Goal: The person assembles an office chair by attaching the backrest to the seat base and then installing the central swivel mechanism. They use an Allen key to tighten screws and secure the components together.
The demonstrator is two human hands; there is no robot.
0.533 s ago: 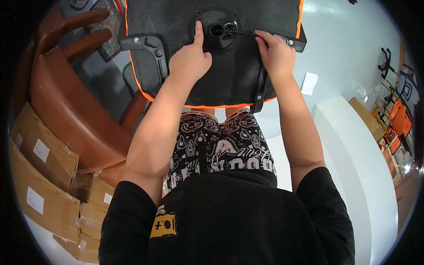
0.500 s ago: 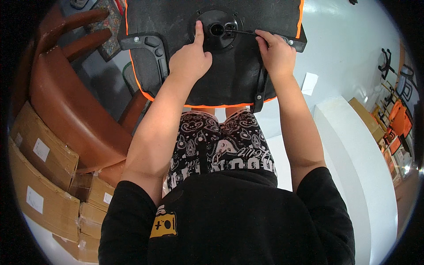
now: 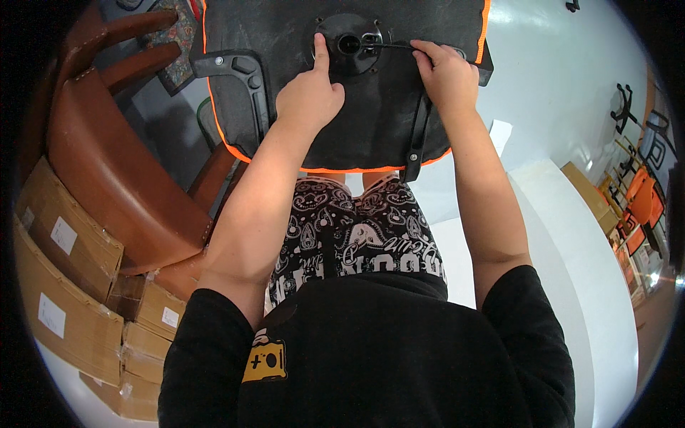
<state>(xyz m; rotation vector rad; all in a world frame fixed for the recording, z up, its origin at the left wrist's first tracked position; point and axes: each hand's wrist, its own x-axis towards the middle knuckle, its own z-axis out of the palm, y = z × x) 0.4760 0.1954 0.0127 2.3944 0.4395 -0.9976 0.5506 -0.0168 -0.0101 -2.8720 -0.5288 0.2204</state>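
Note:
An upturned chair seat [image 3: 285, 146], black fabric with orange piping, lies in front of me. At its middle sits a round black metal plate [image 3: 342, 63] with a central hole. A thin dark lever rod [image 3: 391, 46] runs from the plate to the right. My left hand [image 3: 309, 100] touches the plate's left side with its outstretched index finger; the other fingers are curled and hold nothing. My right hand [image 3: 451, 80] pinches the outer end of the rod between thumb and fingers. Black armrest brackets [image 3: 255, 89] are bolted along both sides of the seat.
Brown leather chair [image 3: 118, 167] at left, with cardboard boxes [image 3: 78, 314] stacked nearer. A white curved surface [image 3: 585, 285] stands to my right, a white paper [image 3: 499, 135] beyond it. Orange and black chair parts [image 3: 642, 200] lie at the far right.
The plate has shifted and turned slightly on the seat, baring screw holes near its upper edge. The rod and my right hand have moved a little up and left. My left finger stays on the plate.

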